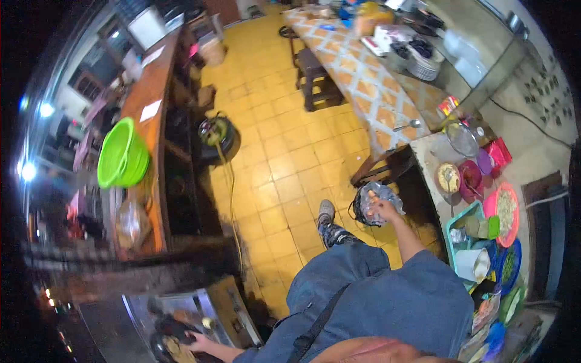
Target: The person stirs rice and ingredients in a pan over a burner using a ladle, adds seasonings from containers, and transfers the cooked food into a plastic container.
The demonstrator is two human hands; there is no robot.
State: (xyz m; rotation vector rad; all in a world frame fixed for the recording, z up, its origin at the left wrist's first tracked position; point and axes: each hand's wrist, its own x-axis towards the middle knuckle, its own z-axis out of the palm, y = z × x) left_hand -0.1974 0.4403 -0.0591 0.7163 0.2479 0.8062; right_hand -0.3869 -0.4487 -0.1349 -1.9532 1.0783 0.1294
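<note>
My right hand [384,210] reaches down over a bag-lined container [392,196] on the floor, its fingers apart above small orange-pink pieces inside. At the lower left, my left hand [196,343] is at the edge of a dark pan [162,346] on a metal stove [136,308]. Something pale brown lies in the pan. Blur and dark surroundings hide how the left fingers are set and whether they grip the pan.
A wooden counter [138,97] at left bears a green basket [123,154]. A patterned table [363,75] stands at upper right. The right counter holds a teal tray [451,233], a pink bowl [514,215] and a strainer [462,140]. A yellow hose [232,193] crosses the tiled floor.
</note>
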